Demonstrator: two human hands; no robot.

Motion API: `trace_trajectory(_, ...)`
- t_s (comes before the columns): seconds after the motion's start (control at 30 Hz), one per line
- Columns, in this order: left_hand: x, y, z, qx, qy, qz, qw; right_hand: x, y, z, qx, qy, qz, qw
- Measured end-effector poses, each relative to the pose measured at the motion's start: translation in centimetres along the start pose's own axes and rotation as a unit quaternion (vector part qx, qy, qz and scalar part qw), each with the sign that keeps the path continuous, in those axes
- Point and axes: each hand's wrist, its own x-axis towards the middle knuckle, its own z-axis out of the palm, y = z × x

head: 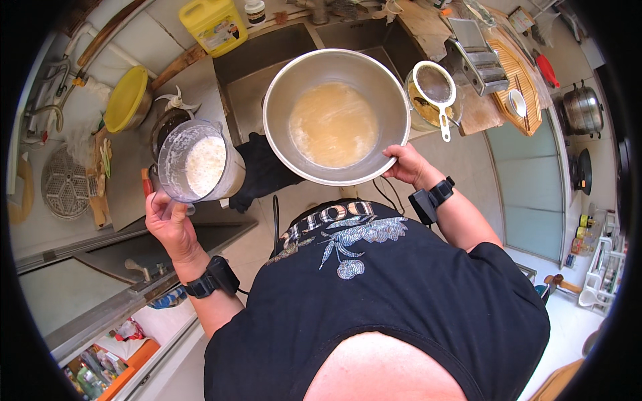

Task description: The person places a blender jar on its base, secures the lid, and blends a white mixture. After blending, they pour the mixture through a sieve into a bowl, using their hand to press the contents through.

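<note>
My left hand [173, 225] grips the handle of a clear plastic pitcher [228, 173], which holds a frothy, whitish liquid. With my right hand [409, 163] I hold the rim of a large metal basin [337, 179], thumb over the edge. Cloudy, pale yellow liquid [333, 125] covers the basin's bottom. The pitcher stands left of the basin, apart from it. A white-rimmed strainer [445, 113] rests across a glass bowl [459, 108] to the right of the basin; the bowl holds something yellowish. Part of the pitcher's handle is hidden by my fingers.
Behind the basin is a double metal sink [251, 85]. A yellow jug [213, 25], a yellow-covered bowl [125, 100] and a blade piece [176, 100] lie at the left. At the right are a pasta machine [474, 62] and a bamboo tray [532, 108]. A black cloth [266, 168] hangs near the pitcher.
</note>
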Motion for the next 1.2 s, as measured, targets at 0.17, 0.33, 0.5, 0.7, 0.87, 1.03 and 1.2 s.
trace_trajectory(0.17,-1.0,-0.1,-0.9,-0.001,0.013,-0.002,1.0,-1.5,-0.9,2.0,-0.02,0.029,-0.05,0.998)
trace_trajectory(0.33,-1.5,-1.0,-1.4,-0.008,0.027,-0.012,1.0,-4.6,-4.9,4.2,0.003,0.049,-0.138,0.989)
trace_trajectory(0.5,-1.3,-2.5,-1.0,-0.022,-0.005,-0.02,1.0,-7.3,-8.5,5.9,-0.039,0.07,-0.168,0.983)
trace_trajectory(0.7,-0.9,-4.7,1.1,-0.051,-0.034,-0.034,0.998,-8.5,-10.5,7.8,-0.07,0.068,-0.239,0.966)
trace_trajectory(0.87,-0.5,-6.2,2.9,-0.038,-0.046,-0.054,0.997,-9.5,-12.3,9.4,-0.062,0.068,-0.261,0.961)
trace_trajectory(1.03,-0.2,-7.3,4.7,-0.024,-0.065,-0.08,0.994,-10.5,-13.5,11.0,-0.084,0.048,-0.285,0.954)
trace_trajectory(1.2,-0.2,-8.0,6.7,-0.049,-0.09,-0.099,0.99,-11.0,-14.1,12.7,-0.114,0.036,-0.314,0.942)
